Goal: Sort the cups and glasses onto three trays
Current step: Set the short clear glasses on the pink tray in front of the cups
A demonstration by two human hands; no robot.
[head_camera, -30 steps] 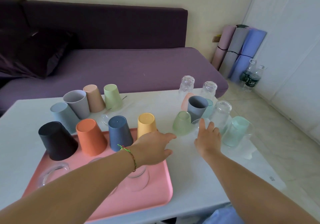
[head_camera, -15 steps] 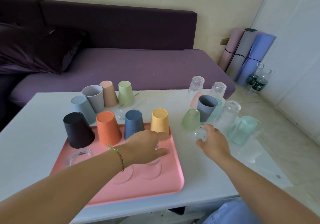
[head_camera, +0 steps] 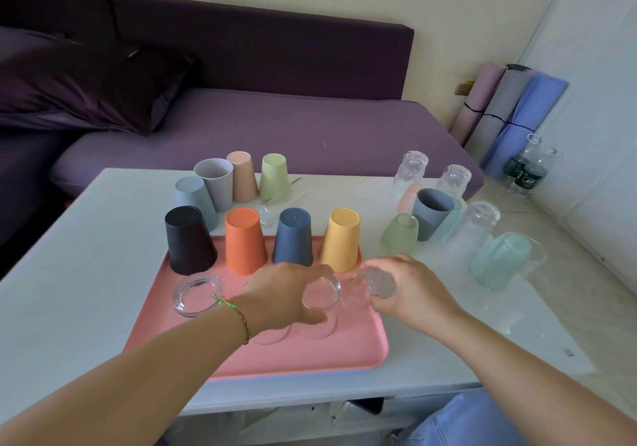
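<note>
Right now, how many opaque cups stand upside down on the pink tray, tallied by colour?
Black cup: 1
Orange cup: 1
Dark blue cup: 1
Yellow cup: 1
Total on the pink tray: 4

1 head-worn view looks forward and down, close over the table (head_camera: 69,273), sofa (head_camera: 275,128) beyond

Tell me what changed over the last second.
The right hand took a glass off the table and brought it left, to the tray. The left hand took hold of a second glass at the tray. The cups and other glasses stayed put.
</note>
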